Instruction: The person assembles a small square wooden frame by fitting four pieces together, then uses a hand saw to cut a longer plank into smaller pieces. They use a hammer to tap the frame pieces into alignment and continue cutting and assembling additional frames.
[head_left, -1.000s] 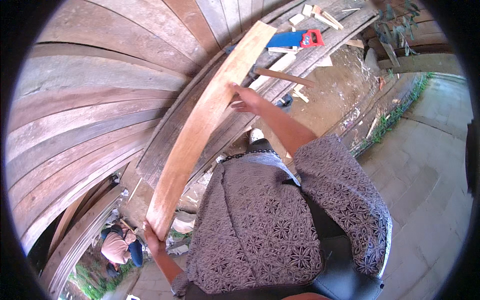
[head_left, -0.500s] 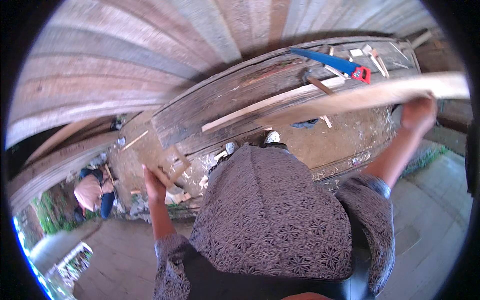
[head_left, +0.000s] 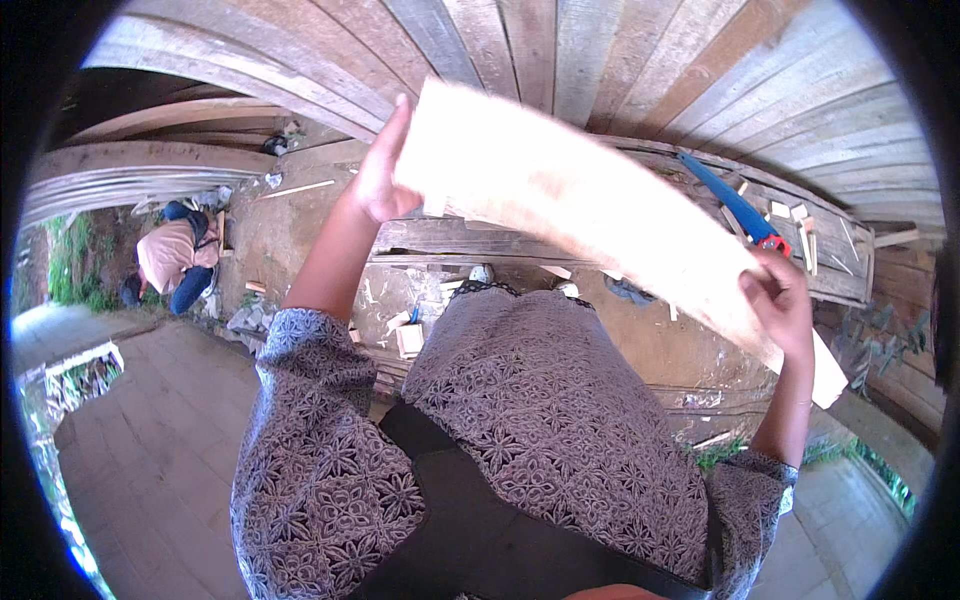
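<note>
A person in a grey floral-patterned garment (head_left: 540,390), crossed by a black strap (head_left: 450,490), faces a weathered plank bench (head_left: 450,238) and supports a pale wooden board (head_left: 580,190) with two bare hands. The left hand (head_left: 380,175) lies at the board's end over the left part of the bench; its fingers are extended and close together alongside that end, with the thumb set apart below, and whether they press on the wood cannot be told. The right hand (head_left: 785,305) is near the other end, toward the right part of the bench, its fingers curled and its thumb on the face, pinching the board at its far edge. The board is raised on the near side of the bench, broad face turned up to the viewer, hiding much of the benchtop. A white shoe (head_left: 482,272) shows at the near edge of the bench, and brown earthen ground (head_left: 660,345) extends on that same side. On the right part of the bench rest a blue-bladed handsaw (head_left: 725,195) with a red handle and several wood offcuts (head_left: 780,209). A plank wall (head_left: 520,50) rises behind the bench. Beyond the bench's left end, a second person (head_left: 168,250) in a pinkish top crouches.
</note>
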